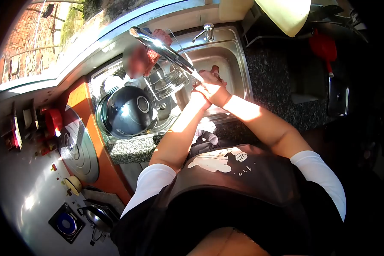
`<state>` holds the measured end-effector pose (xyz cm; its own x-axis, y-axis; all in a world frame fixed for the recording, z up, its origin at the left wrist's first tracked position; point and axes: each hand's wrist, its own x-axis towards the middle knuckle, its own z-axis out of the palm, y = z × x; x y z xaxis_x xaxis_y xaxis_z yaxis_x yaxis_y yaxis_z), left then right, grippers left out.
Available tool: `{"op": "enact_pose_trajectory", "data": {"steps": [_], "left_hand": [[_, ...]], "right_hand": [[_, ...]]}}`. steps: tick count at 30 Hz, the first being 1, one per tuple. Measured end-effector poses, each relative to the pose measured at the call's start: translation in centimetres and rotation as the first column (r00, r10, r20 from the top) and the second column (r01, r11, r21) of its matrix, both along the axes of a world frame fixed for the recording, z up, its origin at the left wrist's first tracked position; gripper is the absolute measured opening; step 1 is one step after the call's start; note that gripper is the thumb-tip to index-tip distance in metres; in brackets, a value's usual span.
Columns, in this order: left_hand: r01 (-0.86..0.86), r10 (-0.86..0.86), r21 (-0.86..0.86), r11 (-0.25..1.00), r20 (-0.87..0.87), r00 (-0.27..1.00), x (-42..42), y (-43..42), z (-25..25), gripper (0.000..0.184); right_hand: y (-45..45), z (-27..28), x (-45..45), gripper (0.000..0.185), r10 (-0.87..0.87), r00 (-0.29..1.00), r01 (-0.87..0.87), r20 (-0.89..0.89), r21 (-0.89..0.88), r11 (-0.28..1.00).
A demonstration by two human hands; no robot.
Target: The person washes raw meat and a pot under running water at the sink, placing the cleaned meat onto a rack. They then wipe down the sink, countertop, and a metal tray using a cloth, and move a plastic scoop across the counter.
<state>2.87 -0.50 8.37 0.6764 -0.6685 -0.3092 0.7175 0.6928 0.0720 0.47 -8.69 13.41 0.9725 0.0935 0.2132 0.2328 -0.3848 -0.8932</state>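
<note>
Over the steel sink basin [232,55], my two hands meet at the lower end of a shiny chrome faucet [166,51]. My left hand [202,97] presses against the underside of my right hand [214,88], and its fingers are mostly hidden. The right hand looks curled in, closed around something I cannot make out. Darker reddish shapes, perhaps shaded fingertips, show just beyond it. Left of the hands, clear glass dishes [171,85] stand in a wire rack.
A large dark pot [130,112] lies bottom up on the drainboard, beside the rack. Near the window hangs a reddish mesh bundle [153,53]. A soap dispenser [208,32] stands behind the basin. On the right are a speckled counter [264,81] and a red-handled utensil [324,47].
</note>
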Motion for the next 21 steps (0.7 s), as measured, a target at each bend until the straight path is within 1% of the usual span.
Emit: {"op": "enact_pose_trajectory", "data": {"steps": [2,4,5,6,7,8,9,10,11,12,14,15,16,17,18,19,20,21], "left_hand": [[0.074,-0.060,0.150,0.986,-0.096,0.994,0.3,0.2,-0.3,0.039],[0.182,-0.140,0.136,0.974,-0.274,0.951,1.1,1.7,-0.4,0.043],[0.189,-0.105,0.218,0.957,-0.348,0.932,1.4,2.2,0.5,0.043],[0.200,-0.063,0.296,0.934,-0.416,0.907,1.7,2.7,0.9,0.043],[0.314,-0.235,0.208,0.926,-0.330,0.914,2.2,3.3,-2.6,0.025],[0.276,-0.219,0.249,0.928,-0.234,0.947,2.4,3.6,-2.3,0.017],[0.247,-0.219,0.349,0.904,-0.117,0.969,2.3,4.3,-5.2,0.018],[0.220,-0.220,0.407,0.887,-0.049,0.974,2.1,4.4,-6.3,0.019],[0.189,-0.222,0.463,0.866,0.018,0.975,2.0,4.3,-6.0,0.020],[0.176,-0.220,0.485,0.857,0.036,0.975,1.5,4.3,-5.6,0.021],[0.147,-0.216,0.531,0.834,0.070,0.974,0.9,3.6,-0.2,0.023],[0.132,-0.216,0.555,0.821,0.089,0.972,0.7,3.3,1.9,0.024],[0.180,-0.173,0.379,0.908,-0.054,0.983,0.4,3.2,1.7,0.029],[0.192,-0.147,0.191,0.963,-0.229,0.962,0.0,3.1,1.5,0.034],[0.176,-0.151,0.027,0.984,-0.403,0.903,-0.2,3.0,1.3,0.039],[0.311,-0.336,-0.131,0.941,-0.296,0.894,-0.2,4.0,-0.1,0.044],[0.445,-0.496,-0.270,0.854,-0.158,0.854,0.0,4.8,-1.5,0.049],[0.405,-0.423,0.176,0.897,0.085,0.902,-0.6,3.9,0.1,0.053]], "right_hand": [[0.1,-1.4,0.9,0.012,0.003,0.994,0.003,0.110,-0.053,0.999],[-0.2,-2.2,0.4,0.008,0.236,0.971,-0.227,-0.032,0.169,0.959],[-0.5,-0.1,0.0,0.009,0.291,0.952,-0.290,0.100,-0.026,0.957],[-0.6,1.2,-0.7,0.010,0.366,0.906,-0.318,0.214,-0.227,0.921],[-0.4,1.4,-1.4,0.019,0.449,0.890,-0.415,0.086,-0.258,0.873],[-0.3,0.7,-2.0,0.020,0.453,0.884,-0.429,0.115,-0.181,0.885],[-0.4,1.5,-2.6,0.020,0.438,0.887,-0.418,0.147,-0.147,0.896],[-0.5,2.4,-3.4,0.020,0.422,0.889,-0.408,0.179,-0.111,0.906],[-0.6,2.9,-4.3,0.020,0.380,0.916,-0.373,0.130,-0.075,0.925],[-0.8,3.4,-4.4,0.018,0.344,0.939,-0.344,0.019,-0.007,0.939],[-1.3,4.6,-4.1,0.015,0.280,0.937,-0.259,-0.209,0.120,0.958],[-1.4,4.7,-3.0,0.007,0.290,0.843,-0.101,-0.453,0.397,0.912],[-2.1,3.4,-1.5,0.010,0.402,0.776,-0.047,-0.486,0.591,0.805],[-2.5,4.8,-0.3,0.017,0.194,0.822,0.117,-0.535,0.492,0.863],[-3.2,1.1,1.2,0.020,0.018,0.885,0.216,-0.465,0.446,0.868],[-4.6,0.9,2.6,0.024,0.067,0.834,0.215,-0.548,0.434,0.875],[-5.2,-1.7,3.3,0.027,0.039,0.820,0.217,-0.571,0.374,0.902],[-6.0,-4.4,2.9,0.033,0.233,0.732,0.313,-0.640,0.620,0.719]]}}
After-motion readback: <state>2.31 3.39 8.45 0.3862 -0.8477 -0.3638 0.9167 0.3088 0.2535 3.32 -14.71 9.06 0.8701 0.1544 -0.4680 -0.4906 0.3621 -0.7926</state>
